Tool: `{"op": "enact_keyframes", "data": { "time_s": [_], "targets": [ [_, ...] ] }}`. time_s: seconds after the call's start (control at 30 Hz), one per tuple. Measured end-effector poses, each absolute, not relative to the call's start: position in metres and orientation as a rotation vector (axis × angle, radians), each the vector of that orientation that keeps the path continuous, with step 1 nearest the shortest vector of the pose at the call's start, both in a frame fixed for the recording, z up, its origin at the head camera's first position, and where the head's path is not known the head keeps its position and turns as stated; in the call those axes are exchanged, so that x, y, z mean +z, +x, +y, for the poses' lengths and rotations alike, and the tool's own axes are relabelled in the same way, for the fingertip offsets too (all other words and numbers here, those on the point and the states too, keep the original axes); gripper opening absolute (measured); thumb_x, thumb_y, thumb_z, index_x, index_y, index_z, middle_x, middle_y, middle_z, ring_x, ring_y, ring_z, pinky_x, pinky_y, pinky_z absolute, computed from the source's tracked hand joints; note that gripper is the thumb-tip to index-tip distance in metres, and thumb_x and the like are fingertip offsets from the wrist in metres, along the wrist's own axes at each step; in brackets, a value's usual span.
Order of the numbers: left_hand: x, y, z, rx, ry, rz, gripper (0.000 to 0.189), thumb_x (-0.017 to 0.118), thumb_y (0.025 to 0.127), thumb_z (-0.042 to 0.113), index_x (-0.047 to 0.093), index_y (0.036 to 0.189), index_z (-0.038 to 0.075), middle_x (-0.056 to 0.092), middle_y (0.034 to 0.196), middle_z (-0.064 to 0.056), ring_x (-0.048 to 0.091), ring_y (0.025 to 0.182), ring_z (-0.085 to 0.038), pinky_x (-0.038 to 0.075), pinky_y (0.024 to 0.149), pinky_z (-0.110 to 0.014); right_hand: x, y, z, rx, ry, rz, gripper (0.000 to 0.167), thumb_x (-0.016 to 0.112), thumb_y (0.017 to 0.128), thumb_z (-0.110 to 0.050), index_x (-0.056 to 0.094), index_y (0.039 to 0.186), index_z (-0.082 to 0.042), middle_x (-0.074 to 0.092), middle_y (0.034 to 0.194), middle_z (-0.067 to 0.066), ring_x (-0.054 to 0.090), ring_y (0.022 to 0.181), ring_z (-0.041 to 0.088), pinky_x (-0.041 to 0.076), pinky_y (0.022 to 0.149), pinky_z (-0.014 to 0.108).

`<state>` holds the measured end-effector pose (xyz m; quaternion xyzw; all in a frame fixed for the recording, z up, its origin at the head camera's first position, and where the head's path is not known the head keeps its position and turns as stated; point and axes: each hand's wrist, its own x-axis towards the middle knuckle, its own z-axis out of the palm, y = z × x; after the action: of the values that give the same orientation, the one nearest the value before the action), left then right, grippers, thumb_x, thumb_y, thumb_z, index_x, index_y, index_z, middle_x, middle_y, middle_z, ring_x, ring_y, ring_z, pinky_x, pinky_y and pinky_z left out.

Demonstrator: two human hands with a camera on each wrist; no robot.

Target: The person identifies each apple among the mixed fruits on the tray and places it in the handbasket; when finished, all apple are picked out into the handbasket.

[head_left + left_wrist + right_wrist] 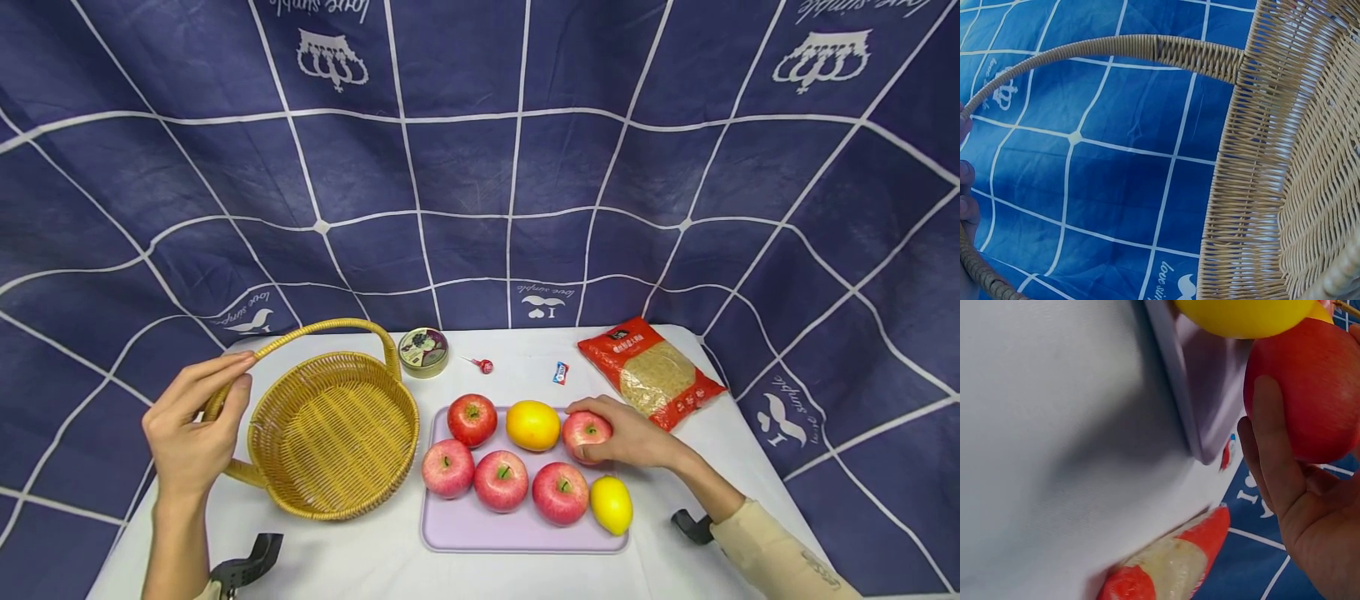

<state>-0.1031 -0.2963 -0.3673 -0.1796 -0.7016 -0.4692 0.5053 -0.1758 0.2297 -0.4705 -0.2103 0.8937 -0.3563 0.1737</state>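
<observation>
My left hand [193, 421] grips the arched handle of a wicker basket [333, 433] on the left; its bowl has nothing in it. In the left wrist view the basket's woven rim [1229, 187] fills the right side. My right hand [633, 433] holds a pink-red apple [585, 433] at the right rear of a lilac tray [525, 542]. The right wrist view has the fingers round that apple [1316, 394]. Several other apples [501, 482], an orange-yellow lemon [533, 426] and a yellow lemon [611, 505] lie on the tray.
Behind the tray are a round tin [423, 352], a red lollipop [483, 365] and a small wrapped candy [561, 372]. A red bag of dry food [651, 372] lies at the back right. A blue checked cloth [465, 167] hangs behind the white table.
</observation>
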Motion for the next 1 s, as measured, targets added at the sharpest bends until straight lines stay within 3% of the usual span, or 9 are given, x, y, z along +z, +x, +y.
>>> {"op": "enact_keyframes", "data": {
  "time_s": [0.37, 1.0],
  "targets": [
    [-0.367, -0.103, -0.296, -1.129, -0.432, -1.694, 0.011, 0.068, 0.081, -0.014, 0.073, 0.091, -0.017, 0.075, 0.099, -0.02, 0.07, 0.095, -0.01, 0.053, 0.084, -0.011, -0.454, -0.177, 0.224, -1.026, -0.687, 2.519, 0.054, 0.082, 0.08, -0.038, 0.061, 0.13, -0.033, 0.06, 0.117, -0.002, 0.057, 0.104, 0.019, 0.057, 0.081, 0.031],
    [-0.368, -0.103, -0.295, -1.122, -0.423, -1.667, 0.011, 0.069, 0.081, -0.014, 0.073, 0.089, -0.017, 0.076, 0.097, -0.018, 0.071, 0.093, -0.01, 0.052, 0.081, -0.01, -0.426, -0.183, 0.201, -0.968, -0.754, 2.508, 0.056, 0.082, 0.08, -0.038, 0.062, 0.131, -0.028, 0.06, 0.119, -0.006, 0.059, 0.101, 0.018, 0.058, 0.079, 0.03]
  ]
}}
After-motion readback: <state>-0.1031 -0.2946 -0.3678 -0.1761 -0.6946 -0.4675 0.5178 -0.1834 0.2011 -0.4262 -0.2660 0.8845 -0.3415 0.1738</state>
